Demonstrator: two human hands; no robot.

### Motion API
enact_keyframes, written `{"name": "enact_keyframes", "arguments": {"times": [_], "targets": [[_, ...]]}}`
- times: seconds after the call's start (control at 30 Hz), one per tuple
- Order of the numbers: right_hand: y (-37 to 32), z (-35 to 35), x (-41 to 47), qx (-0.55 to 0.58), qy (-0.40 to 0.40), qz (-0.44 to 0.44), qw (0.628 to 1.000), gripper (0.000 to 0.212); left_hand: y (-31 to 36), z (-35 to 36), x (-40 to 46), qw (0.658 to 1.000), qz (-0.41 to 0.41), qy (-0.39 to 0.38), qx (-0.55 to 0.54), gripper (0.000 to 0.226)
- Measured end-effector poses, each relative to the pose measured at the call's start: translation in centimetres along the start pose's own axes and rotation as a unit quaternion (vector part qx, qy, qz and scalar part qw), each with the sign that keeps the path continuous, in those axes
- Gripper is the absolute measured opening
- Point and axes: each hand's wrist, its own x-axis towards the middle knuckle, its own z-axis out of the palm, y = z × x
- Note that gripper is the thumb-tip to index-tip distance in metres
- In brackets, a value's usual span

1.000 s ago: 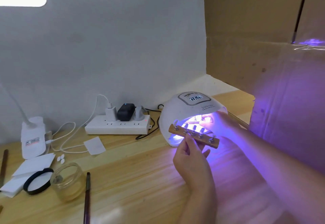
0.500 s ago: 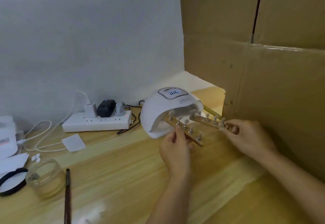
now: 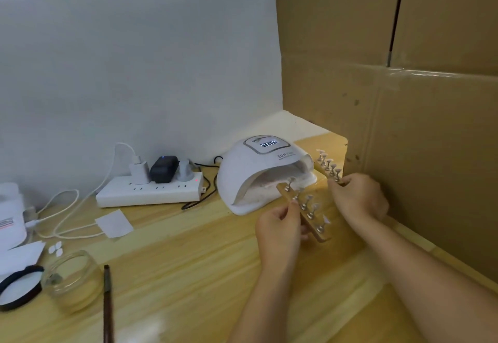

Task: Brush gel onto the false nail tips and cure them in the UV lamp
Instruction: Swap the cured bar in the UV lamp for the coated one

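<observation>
Nail-tip strips (image 3: 305,212) gripped, one in each of both hands (image 3: 280,228).

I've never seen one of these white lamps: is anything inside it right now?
The lamp looks empty: only its pale floor and inner wall show, unlit. Both wooden strips of nail tips are outside, one in the left hand, one in the right hand. Its deep back is hidden.

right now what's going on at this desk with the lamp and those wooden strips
A person holds two wooden nail-tip holders in front of the white UV lamp. The left hand grips one holder, its false nail tips standing on small stands. The right hand holds the other holder by its near end, beside the cardboard box. The lamp's mouth shows no glow. A brush and glass jar lie unused on the table.
</observation>
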Motion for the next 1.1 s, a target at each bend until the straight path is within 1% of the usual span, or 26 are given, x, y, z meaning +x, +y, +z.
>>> {"name": "enact_keyframes", "arguments": {"times": [0.13,0.3,0.37,0.5,0.57,0.63,0.77,0.83,0.9,0.97,1.03,1.1], "targets": [[-0.2,1.4,0.5,0.004,0.03,0.055,0.998,0.033,0.0,-0.1,0.5,1.0,-0.012,-0.01,0.02,0.037],[-0.4,2.3,1.1,-0.077,0.014,0.055,0.995,0.034,-0.1,-0.1,0.9,1.0,-0.023,-0.008,0.013,0.036],[-0.6,2.4,1.2,-0.1,0.007,0.047,0.994,0.035,0.0,-0.2,0.9,1.0,-0.031,-0.007,-0.003,0.035],[-0.9,2.6,1.1,-0.126,-0.003,0.023,0.992,0.045,0.4,-0.4,0.9,0.998,-0.048,-0.008,-0.046,0.031],[-0.8,2.6,1.1,-0.135,-0.019,0.002,0.991,0.046,0.5,-0.5,0.8,0.997,-0.054,-0.007,-0.063,0.03],[-0.5,2.5,1.2,-0.115,-0.03,-0.014,0.993,0.043,0.6,-0.5,0.7,0.996,-0.057,-0.007,-0.07,0.03],[-0.3,2.3,1.0,-0.058,-0.043,-0.039,0.997,0.047,0.7,-0.5,0.4,0.996,-0.054,-0.011,-0.068,0.031],[-0.4,2.4,0.8,-0.06,-0.033,-0.055,0.996,0.045,0.7,-0.5,0.5,0.996,-0.055,-0.008,-0.071,0.031],[-0.6,2.4,0.7,-0.076,-0.007,-0.066,0.995,0.038,0.7,-0.6,0.5,0.996,-0.056,-0.008,-0.073,0.031],[-0.9,2.4,0.6,-0.097,0.011,-0.076,0.992,0.041,0.7,-0.6,0.4,0.996,-0.058,-0.009,-0.073,0.031],[-0.9,2.6,0.6,-0.118,0.003,-0.095,0.988,0.046,0.8,-0.6,0.4,0.996,-0.059,-0.012,-0.07,0.03],[-0.9,2.7,0.8,-0.114,-0.005,-0.091,0.989,0.043,0.8,-0.6,0.5,0.996,-0.061,-0.019,-0.065,0.029]]}}
